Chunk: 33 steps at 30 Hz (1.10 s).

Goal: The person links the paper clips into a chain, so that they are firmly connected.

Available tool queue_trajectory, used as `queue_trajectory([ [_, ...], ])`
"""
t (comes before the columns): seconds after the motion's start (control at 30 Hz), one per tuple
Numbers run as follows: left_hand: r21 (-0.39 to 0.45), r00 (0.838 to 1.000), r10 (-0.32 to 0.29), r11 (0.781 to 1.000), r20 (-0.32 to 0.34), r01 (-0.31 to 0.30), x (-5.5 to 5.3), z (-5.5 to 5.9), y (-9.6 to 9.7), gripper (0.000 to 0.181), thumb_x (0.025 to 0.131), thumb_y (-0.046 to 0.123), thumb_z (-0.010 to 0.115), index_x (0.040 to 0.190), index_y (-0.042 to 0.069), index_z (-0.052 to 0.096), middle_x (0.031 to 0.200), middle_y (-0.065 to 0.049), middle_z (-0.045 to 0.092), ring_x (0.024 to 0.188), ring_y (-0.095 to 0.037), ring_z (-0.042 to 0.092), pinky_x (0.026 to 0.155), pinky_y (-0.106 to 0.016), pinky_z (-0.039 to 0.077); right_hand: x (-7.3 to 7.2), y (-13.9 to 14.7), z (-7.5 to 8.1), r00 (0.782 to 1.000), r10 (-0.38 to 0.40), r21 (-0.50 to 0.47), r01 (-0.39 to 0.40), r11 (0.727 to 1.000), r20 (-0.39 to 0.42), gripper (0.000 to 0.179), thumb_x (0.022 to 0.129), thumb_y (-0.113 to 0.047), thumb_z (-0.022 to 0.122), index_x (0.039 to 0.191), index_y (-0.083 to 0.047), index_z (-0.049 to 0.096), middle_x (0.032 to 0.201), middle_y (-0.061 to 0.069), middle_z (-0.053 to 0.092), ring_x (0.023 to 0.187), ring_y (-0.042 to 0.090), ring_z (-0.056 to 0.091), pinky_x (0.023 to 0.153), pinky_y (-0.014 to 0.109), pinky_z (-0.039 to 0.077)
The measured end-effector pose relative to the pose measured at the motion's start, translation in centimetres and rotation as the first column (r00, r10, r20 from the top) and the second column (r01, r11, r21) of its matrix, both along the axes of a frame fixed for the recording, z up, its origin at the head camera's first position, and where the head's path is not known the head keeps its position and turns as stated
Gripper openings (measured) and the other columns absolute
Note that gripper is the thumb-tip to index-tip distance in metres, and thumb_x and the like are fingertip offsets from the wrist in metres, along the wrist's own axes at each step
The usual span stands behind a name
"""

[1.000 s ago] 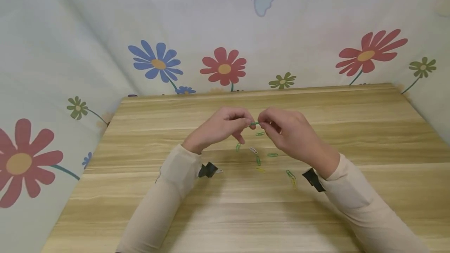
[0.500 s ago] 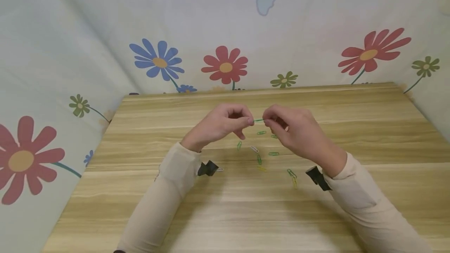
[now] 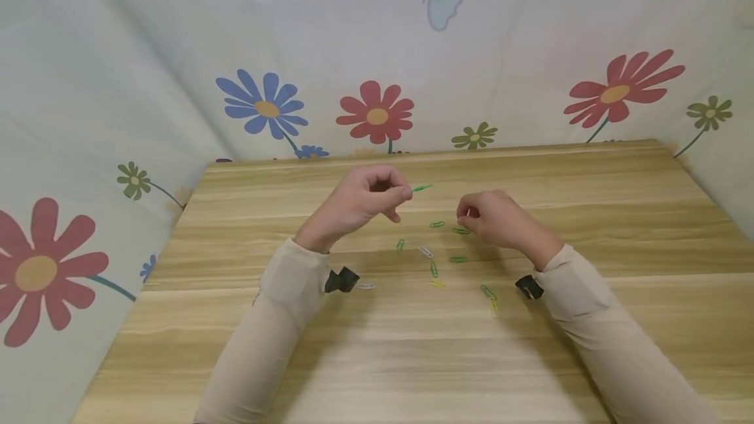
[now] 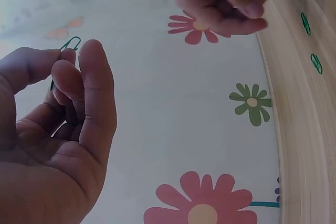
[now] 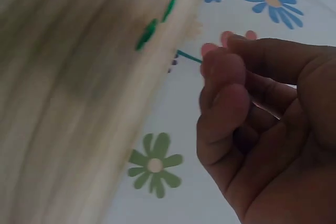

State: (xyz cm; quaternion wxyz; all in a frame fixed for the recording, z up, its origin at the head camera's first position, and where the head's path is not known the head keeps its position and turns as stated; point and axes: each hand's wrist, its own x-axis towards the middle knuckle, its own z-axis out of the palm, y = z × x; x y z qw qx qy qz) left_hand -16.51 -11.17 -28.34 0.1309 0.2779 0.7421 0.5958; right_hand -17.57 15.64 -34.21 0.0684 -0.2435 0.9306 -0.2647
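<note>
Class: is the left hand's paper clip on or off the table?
Off: the left hand pinches the green paper clip; the left wrist view shows backdrop behind it.

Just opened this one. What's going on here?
A person is handling paper clips at a wooden table. The left hand pinches a green paper clip up off the table; whether more than one is linked there is hard to tell. The right hand, curled and with nothing visible in its grip, is beside another green clip. More green clips, white clips and yellow clips lie scattered nearby.
</note>
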Motion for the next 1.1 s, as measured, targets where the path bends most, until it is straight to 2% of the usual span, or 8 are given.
queue_trajectory([
  [0.17,0.014,1.0,0.024,1.0,-0.017,-0.024,-0.1,0.0,-0.4,0.011,0.1,0.011,0.063,0.094,0.002,0.065,0.088,-0.014,0.057,0.075,-0.03,0.058,0.074,-0.043,0.059,-0.9,0.3,-1.9,0.996,-0.01,0.042,0.006,0.999,0.09,0.006,0.096,-0.005,0.065,0.096,-0.006,0.071,0.079,0.003,0.061,0.069,0.019,0.052,0.064,0.036,0.045],
  [0.33,0.033,0.997,0.047,0.998,-0.055,-0.045,-0.3,-0.1,-1.0,0.009,0.1,0.01,0.062,0.096,0.002,0.065,0.087,-0.013,0.055,0.073,-0.028,0.056,0.071,-0.042,0.059,-1.2,0.3,-2.8,0.99,-0.005,0.053,-0.003,0.999,0.143,0.006,0.096,-0.005,0.064,0.096,-0.007,0.07,0.08,0.003,0.062,0.07,0.019,0.052,0.064,0.036,0.045],
  [0.43,0.047,0.994,0.058,0.997,-0.091,-0.054,-0.5,0.0,-1.1,0.009,0.099,0.009,0.062,0.097,0.001,0.065,0.089,-0.013,0.056,0.072,-0.028,0.057,0.07,-0.042,0.059,-1.3,0.2,-3.0,0.986,0.01,0.084,-0.025,0.996,0.167,0.004,0.095,-0.005,0.065,0.092,-0.007,0.066,0.078,0.002,0.059,0.068,0.019,0.051,0.064,0.035,0.044],
  [0.6,0.079,0.988,0.069,0.995,-0.136,-0.059,-0.5,0.3,-1.3,0.009,0.098,0.007,0.062,0.097,-0.001,0.065,0.087,-0.013,0.055,0.07,-0.027,0.057,0.068,-0.04,0.059,-1.3,-0.1,-3.1,0.977,0.039,0.138,-0.069,0.988,0.21,0.011,0.096,-0.005,0.062,0.086,-0.008,0.058,0.077,0.003,0.055,0.069,0.019,0.051,0.065,0.034,0.043],
  [0.83,0.087,0.988,0.059,0.995,-0.141,-0.047,-0.6,0.5,-1.5,0.016,0.098,0.008,0.062,0.099,-0.008,0.063,0.088,-0.014,0.056,0.072,-0.028,0.056,0.067,-0.039,0.059,-1.2,0.1,-3.1,0.958,0.03,0.136,-0.071,0.988,0.283,0.005,0.086,-0.004,0.06,0.082,-0.007,0.058,0.076,0.003,0.055,0.068,0.019,0.051,0.063,0.032,0.041],
  [1.1,0.096,0.988,0.054,0.995,-0.144,-0.04,-0.8,0.3,-1.7,0.009,0.098,0.007,0.061,0.094,-0.001,0.064,0.09,-0.013,0.057,0.068,-0.026,0.056,0.067,-0.039,0.058,-1.3,0.0,-3.3,0.952,0.038,0.129,-0.081,0.988,0.303,0.011,0.079,-0.004,0.063,0.074,-0.011,0.055,0.07,0.001,0.051,0.062,0.016,0.047,0.058,0.03,0.038],
])
